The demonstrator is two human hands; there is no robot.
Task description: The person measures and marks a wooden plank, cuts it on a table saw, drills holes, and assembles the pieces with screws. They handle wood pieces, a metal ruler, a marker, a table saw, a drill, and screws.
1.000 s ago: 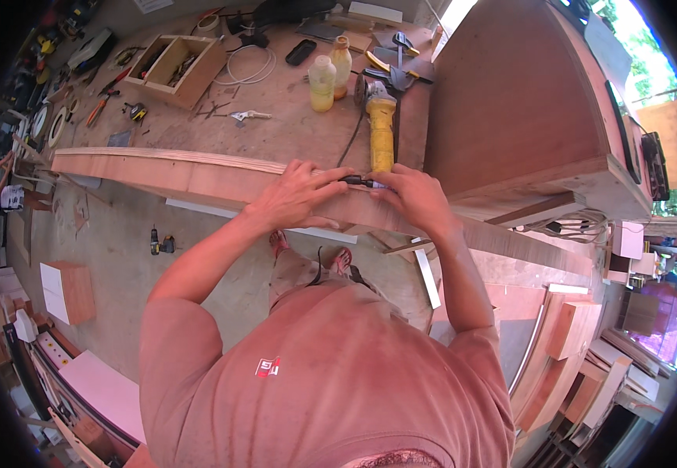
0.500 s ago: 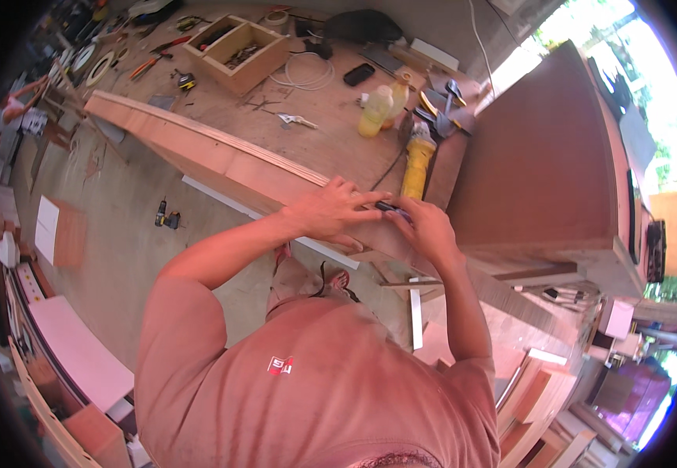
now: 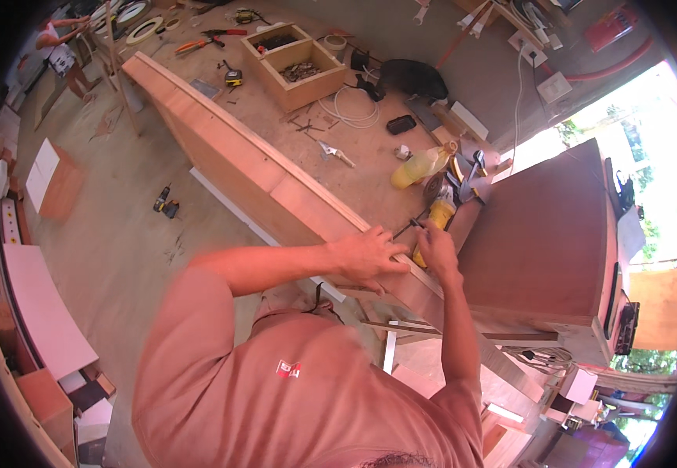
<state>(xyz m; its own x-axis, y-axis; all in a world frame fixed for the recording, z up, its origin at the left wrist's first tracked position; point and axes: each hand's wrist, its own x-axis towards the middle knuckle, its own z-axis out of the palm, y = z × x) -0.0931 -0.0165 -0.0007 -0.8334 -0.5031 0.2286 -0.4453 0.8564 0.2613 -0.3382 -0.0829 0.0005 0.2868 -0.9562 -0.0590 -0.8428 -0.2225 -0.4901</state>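
Observation:
My left hand [image 3: 366, 255] lies over the top edge of a long wooden panel [image 3: 252, 148], its fingers spread and holding nothing. Just beyond the panel's near end, my right hand [image 3: 438, 251] is closed on a slim dark tool [image 3: 414, 224] that pokes out past the fingertips. Its kind is too small to make out. Behind that hand lies a yellow angle grinder [image 3: 441, 209], partly covered by my fingers. The panel stands on edge along the workbench [image 3: 276, 129].
On the bench are a divided wooden box [image 3: 295, 66] of small hardware, a bottle of yellow liquid [image 3: 419, 168], a tape measure [image 3: 233, 77] and clamps [image 3: 469, 173]. A brown cabinet [image 3: 537, 242] stands at right. A drill [image 3: 165, 203] lies on the floor. Another person [image 3: 59, 51] is far left.
My hands have come apart: the right moved off with the dark tool toward the grinder, while the left rests on the panel edge. The whole view has shifted and turned.

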